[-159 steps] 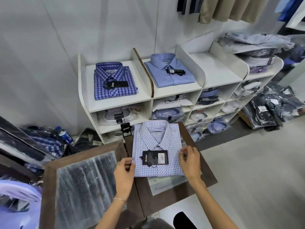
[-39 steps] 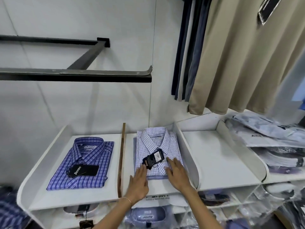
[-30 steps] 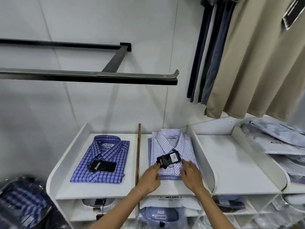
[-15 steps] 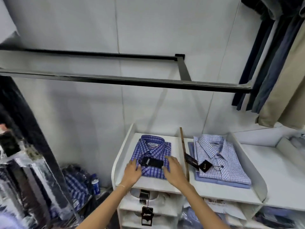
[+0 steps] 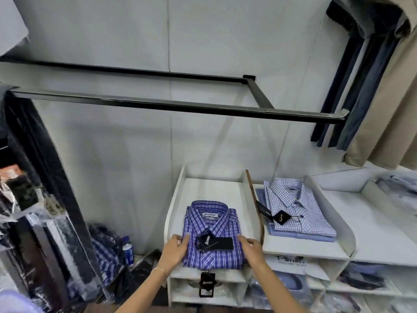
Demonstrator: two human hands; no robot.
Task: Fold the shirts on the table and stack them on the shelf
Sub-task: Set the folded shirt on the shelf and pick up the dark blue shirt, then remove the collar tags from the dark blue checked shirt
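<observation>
A folded dark blue plaid shirt (image 5: 212, 236) with a black tag lies in the leftmost top compartment of the white shelf (image 5: 216, 188). My left hand (image 5: 174, 250) holds its left edge, thumb on top. My right hand (image 5: 251, 248) holds its right edge the same way. In the compartment to the right, a folded light blue checked shirt (image 5: 300, 211) with black tags lies on top of a plain blue folded shirt (image 5: 302, 235).
A black metal rail (image 5: 176, 106) juts from the wall above the shelf. Hanging garments (image 5: 370, 86) fill the upper right. Bagged clothes (image 5: 36, 222) and a water bottle (image 5: 127, 249) stand at the left. Lower shelf cells hold packaged shirts.
Both hands put the checked shirt on the plain blue one, then moved left to the plaid shirt. That shirt now lies nearer the compartment's front edge, gripped at both sides.
</observation>
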